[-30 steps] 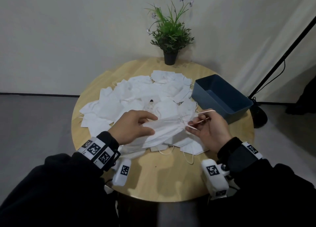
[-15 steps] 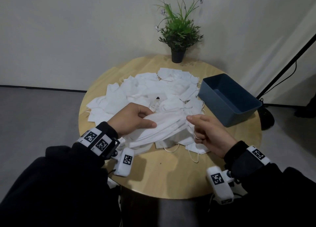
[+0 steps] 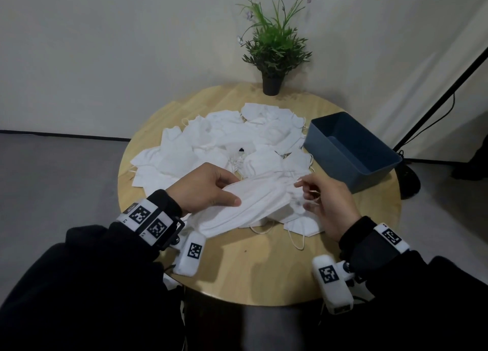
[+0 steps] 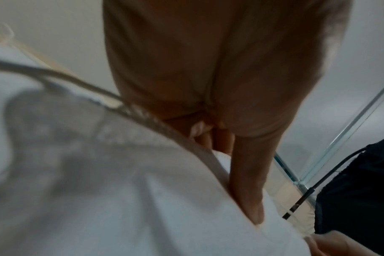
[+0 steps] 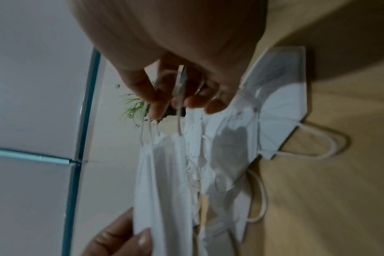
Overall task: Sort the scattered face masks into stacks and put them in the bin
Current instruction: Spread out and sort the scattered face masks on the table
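Bare staged room: round table (image 3: 264, 279), light-stand (image 3: 449, 86).

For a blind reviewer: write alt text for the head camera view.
Two hands hold a small stack of white masks above a round wooden table: left hand grips one end, right hand fingers the ear loops. More masks lie scattered beside an empty blue bin.

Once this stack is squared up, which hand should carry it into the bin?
Probably right. The blue bin sits on the table's right side, nearest the right hand, already fingering the mask stack. The left hand would reach across.
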Motion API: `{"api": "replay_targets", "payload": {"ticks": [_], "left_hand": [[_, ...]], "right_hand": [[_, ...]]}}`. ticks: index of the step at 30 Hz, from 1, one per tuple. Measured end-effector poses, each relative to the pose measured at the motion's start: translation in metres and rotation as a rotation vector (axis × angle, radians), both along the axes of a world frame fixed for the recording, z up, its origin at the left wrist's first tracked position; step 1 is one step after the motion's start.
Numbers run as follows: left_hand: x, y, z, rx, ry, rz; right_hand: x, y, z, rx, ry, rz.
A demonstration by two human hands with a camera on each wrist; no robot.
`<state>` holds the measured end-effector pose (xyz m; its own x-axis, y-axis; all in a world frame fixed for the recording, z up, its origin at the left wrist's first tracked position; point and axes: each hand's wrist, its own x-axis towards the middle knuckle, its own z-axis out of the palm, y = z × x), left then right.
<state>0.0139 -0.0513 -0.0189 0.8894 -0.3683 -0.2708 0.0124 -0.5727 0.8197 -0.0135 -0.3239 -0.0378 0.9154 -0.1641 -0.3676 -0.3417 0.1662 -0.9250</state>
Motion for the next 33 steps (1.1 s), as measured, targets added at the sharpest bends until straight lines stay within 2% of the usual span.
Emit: {"api": "replay_targets", "payload": {"ticks": [3, 5, 9, 13, 16, 21, 25, 30, 33], "left_hand": [[-0.001, -0.001, -0.003, 0.139, -0.038, -0.059], [-0.002, 0.0, -0.005, 0.171, -0.049, -0.057], [-0.004, 0.0, -0.002, 0.132, -0.066, -0.084], [-0.005, -0.003, -0.003, 0.174, -0.116, -0.073], [-0.008, -0.009, -0.003, 0.223, -0.226, -0.084], [-0.021, -0.021, -0.004, 0.316, -0.383, -0.204], [-0.018, -0.016, -0.004, 0.456, -0.448, -0.218], [-0.012, -0.008, -0.005, 0.451, -0.446, -0.205], [-0.014, -0.012, -0.006, 0.447, -0.441, -0.214]], "right_hand": [[0.004, -0.006, 0.004, 0.483, 0.025, -0.079], [0.005, -0.009, 0.011, 0.526, 0.013, -0.07], [0.0, -0.008, 0.013, 0.321, -0.005, 0.065], [-0.006, -0.002, 0.004, -0.238, -0.135, 0.277], [-0.009, 0.004, -0.002, -0.352, -0.137, 0.322], [-0.012, 0.011, -0.009, -0.609, -0.112, 0.405], [-0.01, 0.003, -0.012, -0.586, -0.105, 0.476], [-0.017, 0.009, -0.002, -0.487, -0.136, 0.512], [-0.021, 0.015, -0.003, -0.626, -0.178, 0.559]]}}
